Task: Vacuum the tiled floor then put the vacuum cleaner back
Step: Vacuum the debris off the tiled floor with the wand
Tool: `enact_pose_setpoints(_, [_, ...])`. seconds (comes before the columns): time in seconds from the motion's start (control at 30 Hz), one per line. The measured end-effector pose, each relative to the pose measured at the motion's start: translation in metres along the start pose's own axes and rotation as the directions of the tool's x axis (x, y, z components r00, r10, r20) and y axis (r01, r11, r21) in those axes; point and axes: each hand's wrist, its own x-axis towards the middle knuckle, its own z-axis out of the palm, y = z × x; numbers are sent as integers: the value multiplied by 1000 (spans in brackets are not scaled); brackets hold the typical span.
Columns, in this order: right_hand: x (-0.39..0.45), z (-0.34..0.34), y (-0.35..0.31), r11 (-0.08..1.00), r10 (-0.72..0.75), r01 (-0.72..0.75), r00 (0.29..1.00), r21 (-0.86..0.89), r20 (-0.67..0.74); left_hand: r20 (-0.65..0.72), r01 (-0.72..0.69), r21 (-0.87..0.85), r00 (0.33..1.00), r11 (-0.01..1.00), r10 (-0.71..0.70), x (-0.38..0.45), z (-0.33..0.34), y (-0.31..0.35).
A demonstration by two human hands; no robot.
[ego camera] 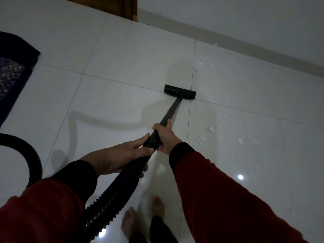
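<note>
A black vacuum wand point(172, 111) slopes down from my hands to a flat black floor nozzle point(180, 91) lying on the white tiled floor point(122, 55). My right hand point(165, 135) grips the wand higher up, fingers curled round it. Just behind it my left hand point(121, 156) holds the wand's end where the ribbed black hose point(114, 192) joins. White scraps of litter point(212, 129) lie scattered on the tiles to the right of the nozzle, with more litter point(198, 64) near the wall.
A dark patterned rug point(12, 74) covers the floor at the left. The hose loops back as a black arc point(33, 160) at the lower left. A white wall with a skirting point(245, 48) runs across the back right, a wooden door frame point(129, 7) at top. My bare feet point(138, 218) stand below.
</note>
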Motion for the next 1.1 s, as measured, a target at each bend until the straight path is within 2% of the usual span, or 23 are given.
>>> enact_pose_setpoints(0.63, [-60,-26,100,999,47,-47,997,-14,53,37,42,-40,999,998,-40,-47,66,-88])
enact_pose_setpoints(1.1, [-134,13,193,994,64,-68,997,82,47,95,58,14,994,998,-59,-132,73,-166])
